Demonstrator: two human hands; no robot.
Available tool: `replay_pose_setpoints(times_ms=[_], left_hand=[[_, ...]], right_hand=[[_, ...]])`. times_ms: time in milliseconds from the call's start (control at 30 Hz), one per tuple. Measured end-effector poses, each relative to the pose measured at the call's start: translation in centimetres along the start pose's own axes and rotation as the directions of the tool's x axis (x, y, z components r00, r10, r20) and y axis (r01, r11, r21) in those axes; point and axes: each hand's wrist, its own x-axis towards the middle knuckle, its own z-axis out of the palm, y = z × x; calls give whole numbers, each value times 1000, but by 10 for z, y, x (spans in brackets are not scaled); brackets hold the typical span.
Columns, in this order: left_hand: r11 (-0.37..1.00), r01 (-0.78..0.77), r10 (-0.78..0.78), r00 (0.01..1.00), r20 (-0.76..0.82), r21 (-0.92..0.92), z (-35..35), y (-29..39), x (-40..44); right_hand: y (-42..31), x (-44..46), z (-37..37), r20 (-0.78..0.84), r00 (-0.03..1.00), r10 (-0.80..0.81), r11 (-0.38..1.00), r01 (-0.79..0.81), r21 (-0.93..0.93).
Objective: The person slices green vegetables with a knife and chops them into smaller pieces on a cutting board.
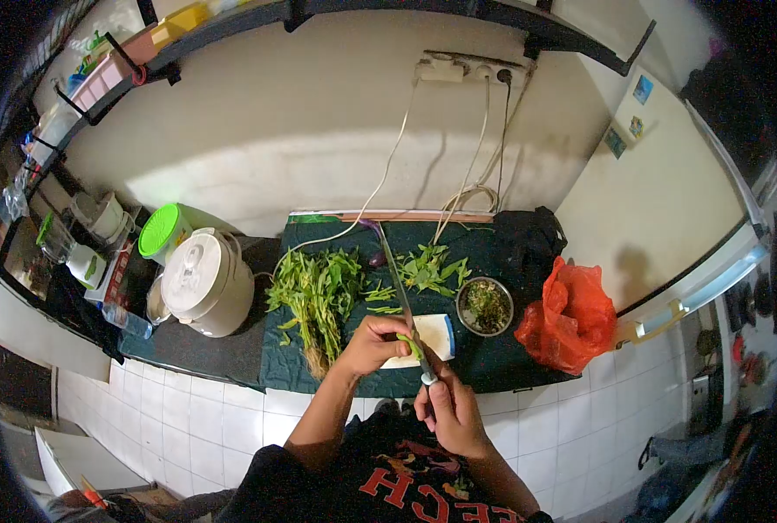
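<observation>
In the head view my right hand (454, 411) is closed around the handle of a long knife (397, 272), its blade pointing away toward the wall. Pinched in my left hand (376, 345) is a slim green vegetable piece (411, 346), right against the blade; its exact kind is unclear. Below both hands lies a white cutting board (432, 338) with a blue edge. A big bunch of leafy greens (318, 292) with roots rests to the left. Loose leaves (432, 268) lie beyond the board, near a dark purple eggplant (377, 259). A metal bowl (485, 307) holds chopped greens.
A red plastic bag (570, 315) stands on the right of the dark tablecloth (528, 356). On the left are a white rice cooker (205, 283) and a green-lidded container (162, 232). Cords (394, 157) hang from the wall sockets. A dark shelf (388, 10) runs overhead.
</observation>
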Motion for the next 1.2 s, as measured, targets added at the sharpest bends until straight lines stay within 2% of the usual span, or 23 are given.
replay_pose_setpoints(times_ms=[167,333,600,700,800,967,1033,1200], left_hand=[[996,33,-28,998,-62,85,7,13,5],[997,40,-36,997,-75,63,-3,8,4],[992,67,-61,996,-60,108,-8,8,3],[991,122,-118,991,-66,53,-10,6,3],[995,97,-97,989,-114,-9,-17,-1,2],[999,23,-25,999,-39,-50,-7,8,8],[998,25,-27,999,-37,-55,-7,7,8],[996,42,-43,999,-18,-77,-6,11,9]], right_hand=[[5,5,-2,0,1000,-8,997,8,-72],[4,16,0,-9,1000,-7,992,5,-128],[22,24,2,-45,996,-75,996,73,-43],[17,23,-1,-40,996,-84,996,83,-32],[8,21,-5,-5,998,-70,998,70,-10],[5,17,-7,32,999,-7,1000,7,7],[2,18,-7,54,998,-31,996,35,-83],[10,17,-7,56,997,-57,990,64,-122]])
